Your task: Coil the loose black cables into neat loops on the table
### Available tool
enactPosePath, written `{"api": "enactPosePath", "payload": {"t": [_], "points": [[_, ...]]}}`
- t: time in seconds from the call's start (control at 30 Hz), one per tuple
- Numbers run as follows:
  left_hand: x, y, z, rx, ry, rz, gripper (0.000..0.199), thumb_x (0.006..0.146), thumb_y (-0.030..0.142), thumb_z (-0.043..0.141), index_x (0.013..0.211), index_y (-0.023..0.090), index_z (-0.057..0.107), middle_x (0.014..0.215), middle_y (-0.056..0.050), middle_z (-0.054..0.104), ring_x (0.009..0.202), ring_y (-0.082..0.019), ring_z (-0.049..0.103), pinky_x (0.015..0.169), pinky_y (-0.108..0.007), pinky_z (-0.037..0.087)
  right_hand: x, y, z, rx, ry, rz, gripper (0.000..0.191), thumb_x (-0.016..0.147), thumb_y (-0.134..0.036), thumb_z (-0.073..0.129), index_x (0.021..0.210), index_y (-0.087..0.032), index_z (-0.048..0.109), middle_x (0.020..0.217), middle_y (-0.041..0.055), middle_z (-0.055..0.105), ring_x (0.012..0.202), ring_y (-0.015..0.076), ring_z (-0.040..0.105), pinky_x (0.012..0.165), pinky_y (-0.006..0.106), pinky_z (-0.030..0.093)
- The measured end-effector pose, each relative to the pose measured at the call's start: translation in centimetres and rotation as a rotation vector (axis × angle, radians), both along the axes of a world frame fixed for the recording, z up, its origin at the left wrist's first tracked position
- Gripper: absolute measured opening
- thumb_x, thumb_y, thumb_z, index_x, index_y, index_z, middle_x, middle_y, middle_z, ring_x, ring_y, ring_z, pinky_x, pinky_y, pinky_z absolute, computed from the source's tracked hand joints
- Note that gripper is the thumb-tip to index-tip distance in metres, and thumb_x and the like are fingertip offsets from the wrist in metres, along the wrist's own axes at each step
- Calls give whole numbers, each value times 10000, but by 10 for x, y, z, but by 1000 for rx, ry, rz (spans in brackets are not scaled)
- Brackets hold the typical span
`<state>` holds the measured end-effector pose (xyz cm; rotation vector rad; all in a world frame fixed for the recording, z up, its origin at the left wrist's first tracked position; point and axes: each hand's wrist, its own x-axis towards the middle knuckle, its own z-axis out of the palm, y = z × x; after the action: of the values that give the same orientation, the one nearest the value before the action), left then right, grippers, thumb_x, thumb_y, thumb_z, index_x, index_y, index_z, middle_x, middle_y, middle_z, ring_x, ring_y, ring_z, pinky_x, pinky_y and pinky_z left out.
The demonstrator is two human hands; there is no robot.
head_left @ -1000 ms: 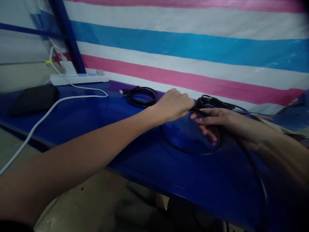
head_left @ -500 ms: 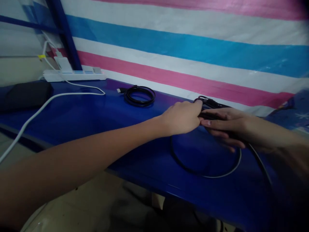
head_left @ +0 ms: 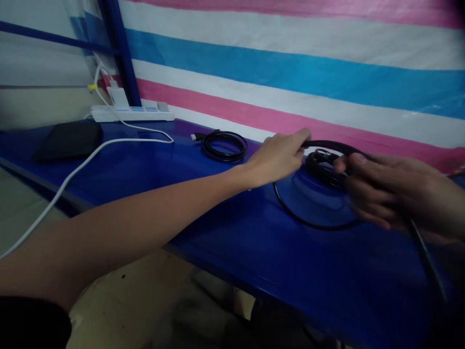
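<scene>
My left hand (head_left: 278,157) pinches a black cable (head_left: 329,144) above the blue table (head_left: 225,232). The same cable runs to my right hand (head_left: 395,191), whose fingers are curled round it and slightly blurred. A loop of it hangs below, between my hands, and another length drops from my right hand toward the lower right. Just behind and between my hands lies a coiled black cable (head_left: 319,172), partly covered by my right hand. Left of my left hand rests a separate neat black coil (head_left: 224,146) with a plug at its end.
A white power strip (head_left: 132,114) with a charger (head_left: 118,97) stands at the back left. A white cable (head_left: 78,167) crosses the table's left side near a flat black case (head_left: 69,141). A striped sheet (head_left: 290,68) hangs behind the table, beside a blue post (head_left: 125,53).
My hands have moved apart, my right hand to the right, with cable now stretched between them. The coil behind them shows more. The view has shifted a little left.
</scene>
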<state>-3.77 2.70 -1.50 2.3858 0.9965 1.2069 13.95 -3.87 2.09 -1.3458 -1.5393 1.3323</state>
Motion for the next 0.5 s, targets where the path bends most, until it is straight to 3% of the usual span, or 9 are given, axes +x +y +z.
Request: {"api": "enactPosePath", "payload": {"t": [0.03,0.1,0.23,0.3,0.4,0.5], "points": [[0,-3,4,53,22,-33,204,808,123,408,937,187,552,783,-38,578,766,-175,531,712,-313,370,1,-1,1,-8,-42,25,288,744,-516,644,822,-243,602,378,-63,279,271,93,311,271,222,333],[1,-9,10,-47,-24,-116,167,804,134,432,895,194,558,726,-10,548,705,-143,506,664,-282,350,2,-1,3,-16,-106,53,305,734,-518,648,841,-235,610,346,-46,343,269,122,360,299,261,400],[5,-9,11,-660,-320,-171,92,822,217,440,843,183,523,542,48,309,451,-71,281,498,-262,206,-4,2,-1,33,-113,-15,139,765,-290,593,864,-193,592,474,21,545,365,129,491,370,223,436],[2,-1,9,-850,-502,-139,75,839,231,430,833,181,485,528,70,227,422,-50,175,484,-266,139,-7,5,-6,73,-63,-43,178,754,-178,552,929,-185,586,553,26,590,452,118,553,436,190,454],[-12,15,10,-867,-649,-105,56,856,215,428,830,177,461,526,81,203,424,-42,129,483,-277,95,-10,9,-14,123,-9,-12,210,785,-180,583,995,-193,569,712,34,647,627,124,625,585,201,510],[-30,29,17,-785,-643,-109,64,861,212,436,870,178,490,524,83,199,429,-49,116,483,-288,83,-15,8,-19,201,15,100,211,778,-276,657,945,-199,556,953,68,675,882,194,654,683,256,539]]}}
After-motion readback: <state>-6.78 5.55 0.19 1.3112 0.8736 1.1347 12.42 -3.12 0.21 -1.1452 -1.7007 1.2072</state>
